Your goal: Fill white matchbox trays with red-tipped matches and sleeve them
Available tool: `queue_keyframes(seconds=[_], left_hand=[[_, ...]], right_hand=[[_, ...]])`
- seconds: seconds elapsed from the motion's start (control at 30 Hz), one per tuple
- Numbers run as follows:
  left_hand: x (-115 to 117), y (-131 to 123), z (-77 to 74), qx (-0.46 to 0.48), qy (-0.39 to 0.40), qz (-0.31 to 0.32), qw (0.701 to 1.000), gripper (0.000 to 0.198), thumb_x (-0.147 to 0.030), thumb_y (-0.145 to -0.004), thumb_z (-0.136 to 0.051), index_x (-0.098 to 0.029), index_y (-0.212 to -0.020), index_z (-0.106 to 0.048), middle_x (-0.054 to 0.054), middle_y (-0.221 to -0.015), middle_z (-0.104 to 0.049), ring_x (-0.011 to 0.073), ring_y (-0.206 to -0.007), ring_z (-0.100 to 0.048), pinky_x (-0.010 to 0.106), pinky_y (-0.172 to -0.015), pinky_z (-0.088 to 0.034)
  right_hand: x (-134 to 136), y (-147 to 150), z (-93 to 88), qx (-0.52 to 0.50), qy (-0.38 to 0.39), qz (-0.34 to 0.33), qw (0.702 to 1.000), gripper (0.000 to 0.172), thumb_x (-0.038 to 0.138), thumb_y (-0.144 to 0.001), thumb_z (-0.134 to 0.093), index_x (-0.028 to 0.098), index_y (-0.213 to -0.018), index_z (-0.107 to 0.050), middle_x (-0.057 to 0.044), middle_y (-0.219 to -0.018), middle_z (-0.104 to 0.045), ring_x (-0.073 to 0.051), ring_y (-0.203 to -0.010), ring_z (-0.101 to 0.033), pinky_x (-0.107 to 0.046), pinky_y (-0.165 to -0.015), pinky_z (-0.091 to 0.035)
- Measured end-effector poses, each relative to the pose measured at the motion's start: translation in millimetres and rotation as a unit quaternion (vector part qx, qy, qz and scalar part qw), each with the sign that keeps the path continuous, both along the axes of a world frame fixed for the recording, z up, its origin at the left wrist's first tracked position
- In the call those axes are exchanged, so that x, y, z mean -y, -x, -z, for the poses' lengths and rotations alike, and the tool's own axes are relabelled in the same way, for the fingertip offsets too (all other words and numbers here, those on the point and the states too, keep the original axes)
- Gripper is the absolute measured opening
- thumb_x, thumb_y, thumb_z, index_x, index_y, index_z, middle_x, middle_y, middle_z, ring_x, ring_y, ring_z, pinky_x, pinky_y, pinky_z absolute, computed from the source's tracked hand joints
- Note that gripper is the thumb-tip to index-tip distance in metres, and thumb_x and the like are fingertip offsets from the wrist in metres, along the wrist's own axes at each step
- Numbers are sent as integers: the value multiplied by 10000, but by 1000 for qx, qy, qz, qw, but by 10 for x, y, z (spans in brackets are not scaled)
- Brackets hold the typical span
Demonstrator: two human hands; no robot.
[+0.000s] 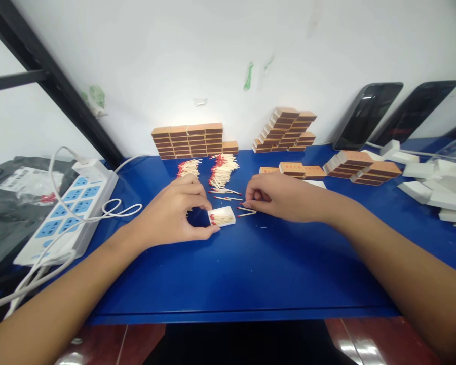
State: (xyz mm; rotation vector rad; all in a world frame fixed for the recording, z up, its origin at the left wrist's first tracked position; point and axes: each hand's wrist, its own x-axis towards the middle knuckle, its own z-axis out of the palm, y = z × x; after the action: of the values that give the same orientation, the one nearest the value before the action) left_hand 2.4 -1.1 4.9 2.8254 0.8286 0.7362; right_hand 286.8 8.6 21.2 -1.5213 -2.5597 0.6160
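My left hand [177, 210] pinches a small white matchbox tray [222, 216] filled with red-tipped matches, holding it on the blue table [251, 274]. My right hand [279, 197] rests just right of the tray, fingers curled, fingertips touching loose matches [246, 211] on the table. Two heaps of matches [222, 170] lie just beyond the hands.
Stacks of brown matchboxes [192, 141] line the wall, with more stacks [287, 131] and loose boxes [359, 167] to the right. White inner trays [437, 190] lie far right. A white power strip [70, 205] with cables sits at left. Two dark phones [368, 114] lean on the wall.
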Motion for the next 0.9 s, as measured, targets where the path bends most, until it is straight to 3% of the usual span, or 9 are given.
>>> queue_keyframes(seconds=[0.23, 0.57, 0.9], left_hand=[[-6, -1, 3, 4, -3, 3, 1000, 214, -372, -829, -881, -183, -902, -810, 38, -829, -710, 215, -847, -614, 403, -823, -529], [-7, -1, -6, -2, 2, -2, 1000, 202, -381, -841, -869, -199, -900, -805, 36, -814, -710, 213, -833, -598, 400, -804, -517], [-9, 7, -3, -8, 5, -12, 1000, 204, -394, -839, -870, -212, -906, -806, 33, -816, -707, 204, -813, -593, 389, -785, -509]], right_hand=[[13, -54, 27, -5, 19, -35, 999, 312, 539, -923, -696, 240, -1003, -735, -59, -971, -735, -207, -803, -636, -318, -661, -431], [70, 16, 87, 0, 5, -59, 998, 290, 438, -1039, -544, 196, -977, -691, -100, -1055, -731, -231, -896, -659, -337, -757, -469], [150, 58, 77, 32, -5, -80, 996, 248, 323, -1081, -500, 189, -978, -681, -102, -1049, -710, -215, -835, -662, -329, -721, -456]])
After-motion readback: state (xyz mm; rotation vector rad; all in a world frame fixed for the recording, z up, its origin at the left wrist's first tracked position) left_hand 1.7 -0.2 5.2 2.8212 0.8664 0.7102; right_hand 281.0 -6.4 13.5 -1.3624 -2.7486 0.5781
